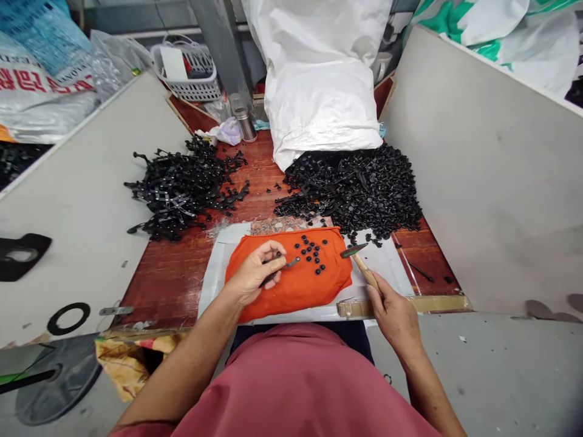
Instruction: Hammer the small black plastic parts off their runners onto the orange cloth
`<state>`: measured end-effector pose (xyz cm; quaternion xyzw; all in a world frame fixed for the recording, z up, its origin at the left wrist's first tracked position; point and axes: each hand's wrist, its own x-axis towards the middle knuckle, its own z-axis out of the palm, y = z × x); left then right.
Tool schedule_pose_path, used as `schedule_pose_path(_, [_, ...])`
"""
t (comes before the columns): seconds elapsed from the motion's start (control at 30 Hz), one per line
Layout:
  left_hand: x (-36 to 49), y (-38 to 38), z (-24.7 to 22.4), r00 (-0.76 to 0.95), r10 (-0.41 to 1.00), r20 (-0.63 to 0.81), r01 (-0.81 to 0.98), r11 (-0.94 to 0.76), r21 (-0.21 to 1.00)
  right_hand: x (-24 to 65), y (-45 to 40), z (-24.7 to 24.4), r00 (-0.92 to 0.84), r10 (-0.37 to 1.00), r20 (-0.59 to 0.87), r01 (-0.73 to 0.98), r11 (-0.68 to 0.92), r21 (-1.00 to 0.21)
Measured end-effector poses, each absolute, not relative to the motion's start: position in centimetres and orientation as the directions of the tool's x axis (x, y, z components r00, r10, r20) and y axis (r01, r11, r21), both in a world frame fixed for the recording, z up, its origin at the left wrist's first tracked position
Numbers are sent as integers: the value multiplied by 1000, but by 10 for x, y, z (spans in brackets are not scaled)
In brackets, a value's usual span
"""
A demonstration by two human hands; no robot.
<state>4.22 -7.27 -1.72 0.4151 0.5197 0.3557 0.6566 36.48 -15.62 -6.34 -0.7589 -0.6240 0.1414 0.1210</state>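
Note:
My left hand (262, 267) is closed over the orange cloth, its thumb and fingers pinching a thin black strip (292, 262) with a small round end. More of the strip is hidden inside the fingers. My right hand (395, 309) is wrapped round the wooden handle of a small hammer (365, 271). Its dark, pointed head (353, 250), marked with green, hangs over the cloth's right edge. Several small round black pieces (316, 255) lie scattered on the orange cloth (273, 300) between both hands.
A heap of black branched strips (182, 188) stands at the back left. Many loose black pieces (359, 188) spill from under a white sack (323, 91) at the back. Grey panels (492, 176) wall both sides. A metal flask (246, 124) and a basket (191, 88) stand behind.

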Motion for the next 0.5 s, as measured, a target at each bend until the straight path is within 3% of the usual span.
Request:
schedule_pose_path(0.1, [24,-62,-30,110,970,-218,409,156,899,365,-156,-65,175,982,-64,917,-187,-353])
schedule_pose_path(0.2, [10,-52,-35,175,982,-72,739,-82,669,364,-157,-66,176,983,-52,924,-183,-337])
schedule_pose_path(0.27, [5,-49,-35,228,970,-87,795,-134,592,362,-157,-66,182,983,-27,928,-181,-327])
schedule_pose_path(0.33, [3,-46,-33,260,959,-115,796,-145,587,361,-158,-65,188,982,-10,929,-181,-321])
schedule_pose_path(0.4, [5,-44,-31,273,954,-122,765,-138,629,360,-159,-65,188,982,-12,930,-182,-319])
schedule_pose_path(0.5, [15,-39,-29,267,954,-135,617,-61,784,359,-159,-64,186,982,-23,928,-183,-323])
